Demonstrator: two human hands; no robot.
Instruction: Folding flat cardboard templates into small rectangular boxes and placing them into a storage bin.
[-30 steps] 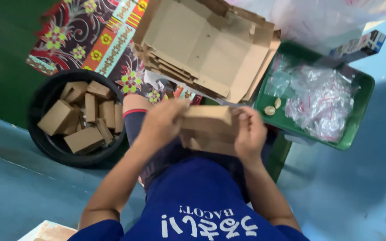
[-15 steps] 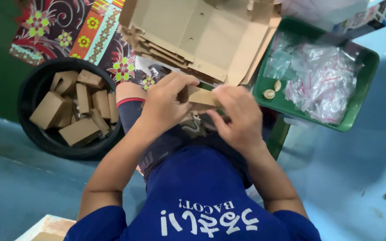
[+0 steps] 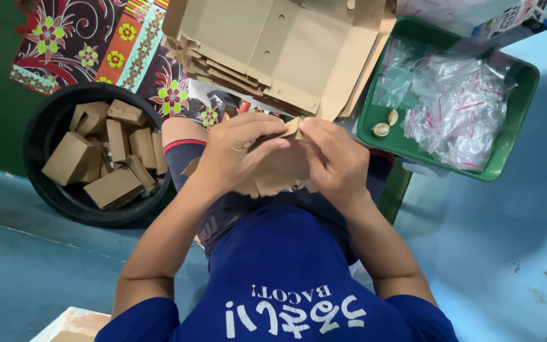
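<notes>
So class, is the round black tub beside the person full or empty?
Partly full: the round black tub holds a loose heap of small folded brown cardboard boxes, with its inner wall showing above them.

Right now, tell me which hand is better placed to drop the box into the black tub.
Left, probably. The left hand and right hand both grip the cardboard box, but the black tub sits on the left hand's side.

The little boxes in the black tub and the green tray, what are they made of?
The little boxes look like plain brown cardboard: matte, with sharp folded edges. The black tub seems to be plastic or rubber, dull and smooth. The green tray is probably plastic, with a slightly glossy moulded rim.
</notes>
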